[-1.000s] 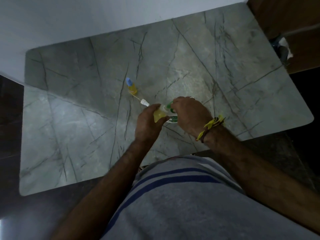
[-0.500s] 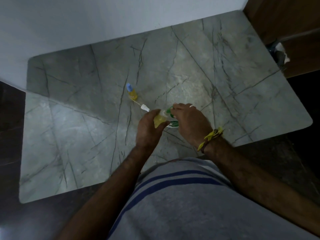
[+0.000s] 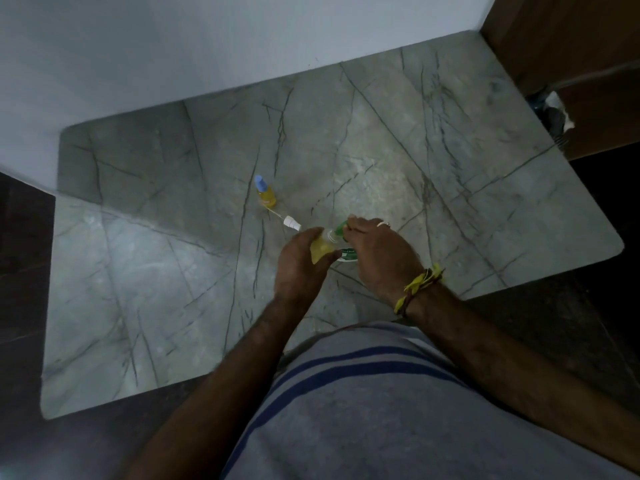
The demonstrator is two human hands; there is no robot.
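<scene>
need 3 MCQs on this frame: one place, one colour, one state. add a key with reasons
1. Where does the blue-capped bottle stand?
A) on the marble table, beyond both hands
B) on the floor
C) on a shelf

2. What colour is the cap that the right hand pinches?
A) red
B) green
C) black

3. What is the left hand doing?
A) lying flat
B) gripping the yellow-filled bottle
C) hanging idle

Key:
1 A, it stands upright on the marble, past the white nozzle.
2 B, green shows at the bottle's neck.
3 B, the hand wraps round the bottle's body.
</scene>
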